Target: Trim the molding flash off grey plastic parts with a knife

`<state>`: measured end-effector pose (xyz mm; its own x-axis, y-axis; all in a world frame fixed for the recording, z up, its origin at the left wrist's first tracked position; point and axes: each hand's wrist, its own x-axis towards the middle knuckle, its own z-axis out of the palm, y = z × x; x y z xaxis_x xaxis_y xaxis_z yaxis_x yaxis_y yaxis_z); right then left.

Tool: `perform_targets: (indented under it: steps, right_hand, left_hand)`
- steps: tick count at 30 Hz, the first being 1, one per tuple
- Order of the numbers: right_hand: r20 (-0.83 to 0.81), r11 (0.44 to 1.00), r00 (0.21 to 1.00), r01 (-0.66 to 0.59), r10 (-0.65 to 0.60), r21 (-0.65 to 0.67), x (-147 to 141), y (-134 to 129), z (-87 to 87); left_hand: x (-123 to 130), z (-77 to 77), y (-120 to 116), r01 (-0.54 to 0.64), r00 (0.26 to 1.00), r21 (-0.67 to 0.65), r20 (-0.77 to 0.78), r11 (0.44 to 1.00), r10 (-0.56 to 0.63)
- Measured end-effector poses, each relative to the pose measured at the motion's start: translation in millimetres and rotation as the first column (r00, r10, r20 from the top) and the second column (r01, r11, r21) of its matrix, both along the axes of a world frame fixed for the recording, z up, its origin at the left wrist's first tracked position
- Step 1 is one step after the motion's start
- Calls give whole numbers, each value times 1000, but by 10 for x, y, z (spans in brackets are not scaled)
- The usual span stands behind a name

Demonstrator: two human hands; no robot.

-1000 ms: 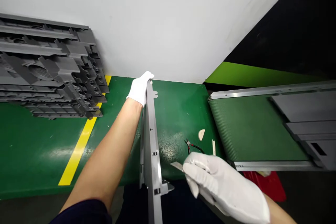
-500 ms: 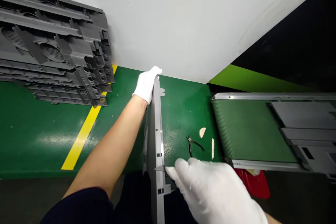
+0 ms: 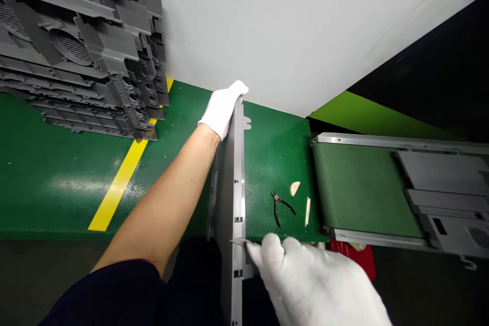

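A long grey plastic panel stands on edge on the green table, running away from me. My left hand, in a white glove, grips the panel's far end from the left side. My right hand, also gloved, holds a small flat blade whose tip touches the panel's right edge near my body.
A stack of grey moulded panels lies at the back left, beside a yellow line. Small pliers, a tan half-round piece and a thin stick lie right of the panel. A green conveyor carries grey parts.
My right hand has brought the blade leftward until its tip touches the panel's edge. The view has shifted, so the stack and my left hand appear higher in the picture.
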<state>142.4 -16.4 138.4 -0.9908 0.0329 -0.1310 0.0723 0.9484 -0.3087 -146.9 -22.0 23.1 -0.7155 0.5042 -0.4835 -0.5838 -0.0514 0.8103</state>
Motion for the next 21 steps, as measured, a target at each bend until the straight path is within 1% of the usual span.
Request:
perform_targets:
  steps: [7, 9, 13, 15, 19, 21]
  right_hand:
    - [-43, 997, 999, -31, 34, 76, -19, -15, -3]
    - [-35, 997, 999, -29, 32, 65, -8, -10, 6]
    - [30, 998, 998, -55, 55, 2, 22, 6, 13]
    - [11, 996, 997, -75, 75, 40, 22, 10, 4]
    - [-20, 974, 990, -135, 141, 183, 1, 15, 3]
    - [-22, 967, 988, -146, 154, 210, 6, 17, 13]
  left_hand:
    - [-14, -55, -6, -15, 999, 40, -34, 999, 16]
    - [-16, -70, -1, -15, 999, 45, -43, 999, 17]
    - [-21, -76, 1, -16, 998, 48, -55, 999, 18]
    - [-24, -68, 2, -18, 998, 45, -51, 999, 20]
    - [-21, -39, 6, -11, 1000, 32, -21, 999, 12]
    - [-14, -20, 8, 0, 1000, 18, -8, 1000, 1]
